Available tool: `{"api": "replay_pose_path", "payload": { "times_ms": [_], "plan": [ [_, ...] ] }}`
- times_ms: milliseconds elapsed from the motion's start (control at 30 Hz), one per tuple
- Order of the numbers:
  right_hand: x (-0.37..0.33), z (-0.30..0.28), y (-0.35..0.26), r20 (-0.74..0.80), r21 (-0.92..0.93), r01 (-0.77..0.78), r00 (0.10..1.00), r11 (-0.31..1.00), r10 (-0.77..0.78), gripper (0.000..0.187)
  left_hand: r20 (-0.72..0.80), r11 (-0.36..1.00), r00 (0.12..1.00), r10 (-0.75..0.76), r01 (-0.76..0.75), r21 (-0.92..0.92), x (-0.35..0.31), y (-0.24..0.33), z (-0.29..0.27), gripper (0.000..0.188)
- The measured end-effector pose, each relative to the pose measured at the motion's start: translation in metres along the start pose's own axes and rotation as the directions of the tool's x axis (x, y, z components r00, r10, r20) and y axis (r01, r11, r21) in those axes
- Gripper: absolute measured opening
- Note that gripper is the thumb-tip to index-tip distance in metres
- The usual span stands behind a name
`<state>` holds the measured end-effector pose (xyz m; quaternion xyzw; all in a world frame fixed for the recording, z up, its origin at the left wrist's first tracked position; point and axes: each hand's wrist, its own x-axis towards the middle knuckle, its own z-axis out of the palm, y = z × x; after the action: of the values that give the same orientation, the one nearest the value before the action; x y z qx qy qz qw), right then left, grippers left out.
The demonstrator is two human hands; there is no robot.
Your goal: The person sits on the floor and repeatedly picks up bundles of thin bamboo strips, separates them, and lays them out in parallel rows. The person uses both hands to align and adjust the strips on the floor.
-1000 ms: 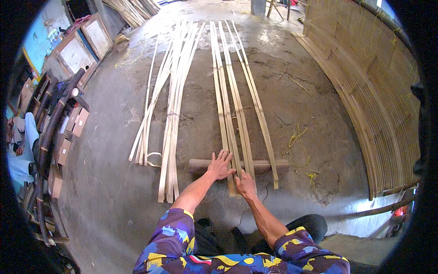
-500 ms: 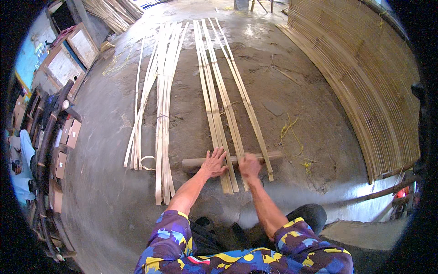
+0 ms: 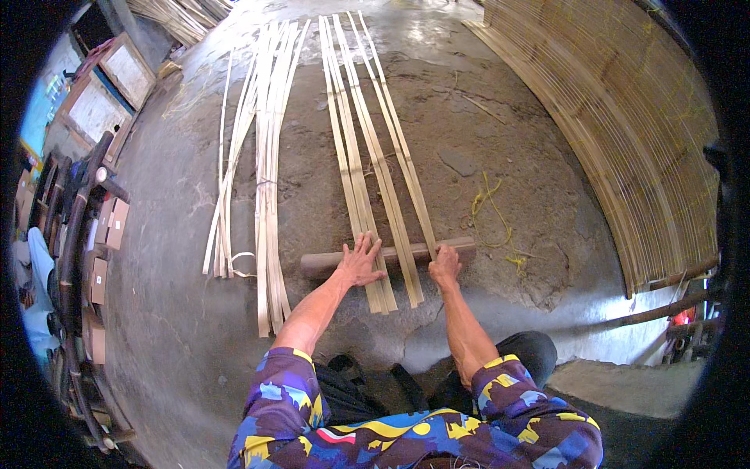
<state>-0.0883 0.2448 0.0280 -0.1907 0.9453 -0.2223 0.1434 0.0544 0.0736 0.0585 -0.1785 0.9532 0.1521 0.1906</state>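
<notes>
Long pale bamboo strips [image 3: 363,187] run away from me across the floor, their near ends resting over a short brown wooden log [image 3: 316,265]. My left hand [image 3: 360,260] lies flat with fingers spread at the log, touching the left strips of this group. At the near end of the rightmost strip [image 3: 409,176], my right hand [image 3: 445,266] is closed around it, just above the log. The hand hides the tip of that strip. Farther left lies a looser bundle of strips [image 3: 269,180], tied partway along and crossing at the far end.
A large slatted bamboo screen [image 3: 601,148] stands along the right side. Yellow twine [image 3: 488,203] lies on the floor near it. Dark bamboo poles [image 3: 74,242] and cardboard boxes [image 3: 99,281] line the left. More poles [image 3: 176,19] are piled at the far left.
My right hand has moved right, from beside the middle strips to the near end of the rightmost strip, and closed on it. My left hand stays at the log.
</notes>
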Motion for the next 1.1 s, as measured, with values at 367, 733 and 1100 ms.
{"api": "replay_pose_path", "payload": {
  "times_ms": [367, 733, 1100],
  "plan": [
    [-0.022, -0.030, -0.074, -0.275, 0.525, 0.273, 0.951, 0.806, -0.142, 0.034, -0.044, 0.999, 0.998, 0.052, -0.053, -0.005, 0.001, -0.010, 0.007, 0.112],
    [-0.058, 0.025, -0.077, -0.016, 0.452, 0.262, 0.958, 0.853, -0.286, 0.033, -0.059, 0.997, 0.998, 0.014, -0.009, 0.078, 0.003, -0.012, 0.006, 0.104],
    [-0.074, 0.042, -0.054, -0.048, 0.324, 0.477, 0.871, 0.817, -0.489, 0.036, -0.080, 0.998, 0.997, 0.000, 0.005, 0.056, 0.001, -0.017, 0.005, 0.095]
  ]
}}
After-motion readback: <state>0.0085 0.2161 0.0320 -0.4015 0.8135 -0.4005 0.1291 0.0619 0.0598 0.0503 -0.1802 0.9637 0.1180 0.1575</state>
